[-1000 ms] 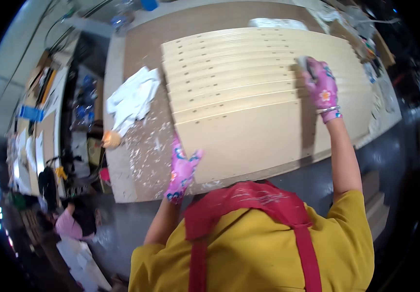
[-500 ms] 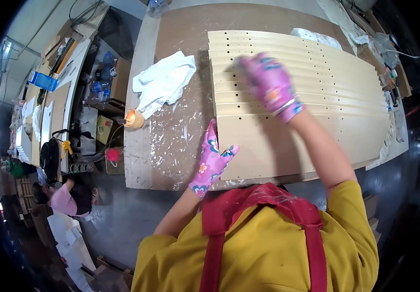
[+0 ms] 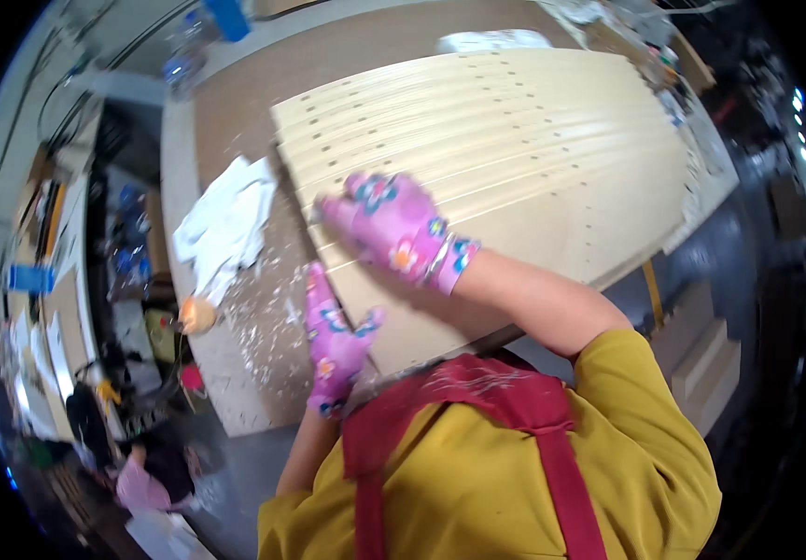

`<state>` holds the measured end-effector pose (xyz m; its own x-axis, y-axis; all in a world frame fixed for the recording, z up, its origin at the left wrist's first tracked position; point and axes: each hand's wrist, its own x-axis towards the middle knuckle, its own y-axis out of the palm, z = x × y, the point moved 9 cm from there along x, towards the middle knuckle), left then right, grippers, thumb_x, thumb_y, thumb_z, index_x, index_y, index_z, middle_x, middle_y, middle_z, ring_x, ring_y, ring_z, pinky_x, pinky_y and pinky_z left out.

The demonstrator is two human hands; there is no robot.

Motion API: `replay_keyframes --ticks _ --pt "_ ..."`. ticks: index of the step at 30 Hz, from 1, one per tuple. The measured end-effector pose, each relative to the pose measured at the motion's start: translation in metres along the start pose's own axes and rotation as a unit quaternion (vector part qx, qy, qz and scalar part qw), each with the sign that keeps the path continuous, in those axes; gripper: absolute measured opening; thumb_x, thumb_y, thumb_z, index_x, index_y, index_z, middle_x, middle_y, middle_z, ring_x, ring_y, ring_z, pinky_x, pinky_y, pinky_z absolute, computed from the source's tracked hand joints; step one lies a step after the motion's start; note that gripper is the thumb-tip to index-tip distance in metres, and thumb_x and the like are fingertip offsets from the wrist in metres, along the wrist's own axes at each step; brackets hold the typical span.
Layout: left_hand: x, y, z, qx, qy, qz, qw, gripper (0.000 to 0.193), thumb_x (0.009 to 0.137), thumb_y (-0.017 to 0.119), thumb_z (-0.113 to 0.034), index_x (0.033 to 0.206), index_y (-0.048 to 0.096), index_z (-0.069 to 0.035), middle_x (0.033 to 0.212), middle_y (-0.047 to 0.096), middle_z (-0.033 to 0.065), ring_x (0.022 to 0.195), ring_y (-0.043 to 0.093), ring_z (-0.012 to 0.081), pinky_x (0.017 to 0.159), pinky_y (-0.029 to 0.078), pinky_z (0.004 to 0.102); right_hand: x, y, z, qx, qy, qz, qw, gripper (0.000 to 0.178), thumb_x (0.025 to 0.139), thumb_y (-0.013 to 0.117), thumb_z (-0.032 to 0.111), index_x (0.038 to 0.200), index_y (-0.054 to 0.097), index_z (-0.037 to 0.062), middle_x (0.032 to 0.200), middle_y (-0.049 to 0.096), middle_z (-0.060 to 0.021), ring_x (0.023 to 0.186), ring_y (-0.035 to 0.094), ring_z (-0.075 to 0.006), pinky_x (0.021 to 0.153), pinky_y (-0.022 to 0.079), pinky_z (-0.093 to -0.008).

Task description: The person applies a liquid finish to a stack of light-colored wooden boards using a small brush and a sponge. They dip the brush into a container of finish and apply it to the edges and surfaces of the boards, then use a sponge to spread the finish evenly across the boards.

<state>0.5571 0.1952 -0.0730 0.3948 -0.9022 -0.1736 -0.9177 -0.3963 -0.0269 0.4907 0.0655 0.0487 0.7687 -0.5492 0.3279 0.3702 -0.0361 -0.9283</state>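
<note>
A fanned stack of pale wooden boards [image 3: 477, 154] with rows of small dark holes lies on the worktable, each board overlapping the one below. My left hand [image 3: 337, 350], in a pink flowered glove, rests against the stack's left edge near the front corner, fingers stretched and thumb apart. Gloved the same way, my right hand [image 3: 393, 224] is over the boards near their left ends. Its fingers are drawn together and bent downward; the blurred, darker fingertips hide whatever may be in them.
Left of the stack, a crumpled white cloth [image 3: 225, 224] and an orange roll [image 3: 197, 315] lie on the paint-specked worktable [image 3: 267, 383]. A white wrapped bundle [image 3: 491, 41] sits behind the boards. Another person [image 3: 146, 481] is low at the far left, beside a cluttered bench.
My right hand has moved from the far boards toward me, down to the nearer left part of the stack. The view has turned and shifted; my left hand stays at the edge.
</note>
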Motion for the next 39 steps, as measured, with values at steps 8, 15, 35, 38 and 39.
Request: replay_keyframes --ticks 8,15,35,38,39 --pt "0.019 -0.006 -0.011 0.154 0.059 0.026 0.986 0.099 0.073 0.076 -0.006 0.150 0.015 0.000 0.140 0.040 0.0201 0.121 0.049 0.0274 0.099 0.043 0.0356 -0.093 -0.102 -0.244 -0.117 0.194 -0.158 0.961 0.031 0.085 0.059 0.020 0.115 0.062 0.0185 0.091 0.061 -0.0153 0.079 0.063 -0.0312 0.071 0.052 -0.0430" --pt "0.025 -0.003 0.004 0.107 0.043 0.085 0.990 0.084 0.076 0.067 0.002 0.148 0.025 -0.002 0.124 0.054 0.0097 0.107 0.056 0.0177 0.084 0.045 0.0244 -0.123 -0.081 -0.248 0.020 0.247 -0.080 0.966 0.038 0.082 0.058 0.013 0.120 0.058 0.0159 0.092 0.061 -0.0169 0.080 0.063 -0.0323 0.068 0.052 -0.0429" --pt "0.025 -0.007 -0.003 0.169 0.028 0.092 0.981 0.091 0.078 0.074 -0.019 0.148 0.020 0.004 0.141 0.040 0.0233 0.129 0.044 0.0309 0.107 0.037 0.0377 -0.081 -0.066 -0.169 -0.100 0.144 -0.074 0.982 0.034 0.083 0.063 0.016 0.117 0.060 0.0113 0.091 0.059 -0.0134 0.082 0.062 -0.0308 0.072 0.052 -0.0413" --pt "0.028 -0.005 0.000 0.218 0.055 0.096 0.970 0.095 0.078 0.075 -0.029 0.148 0.019 0.004 0.144 0.036 0.0258 0.131 0.040 0.0354 0.109 0.033 0.0404 -0.110 -0.089 -0.259 -0.039 0.361 -0.063 0.930 0.030 0.086 0.061 0.012 0.117 0.061 0.0116 0.087 0.063 -0.0126 0.079 0.065 -0.0290 0.068 0.053 -0.0385" --pt "0.029 -0.003 0.001 0.228 0.065 0.101 0.966 0.097 0.078 0.075 -0.033 0.148 0.019 0.004 0.145 0.035 0.0265 0.132 0.039 0.0370 0.110 0.032 0.0413 -0.112 -0.095 -0.276 -0.179 0.268 -0.082 0.943 0.033 0.085 0.062 0.011 0.118 0.061 0.0123 0.090 0.063 -0.0141 0.080 0.064 -0.0312 0.070 0.054 -0.0401"
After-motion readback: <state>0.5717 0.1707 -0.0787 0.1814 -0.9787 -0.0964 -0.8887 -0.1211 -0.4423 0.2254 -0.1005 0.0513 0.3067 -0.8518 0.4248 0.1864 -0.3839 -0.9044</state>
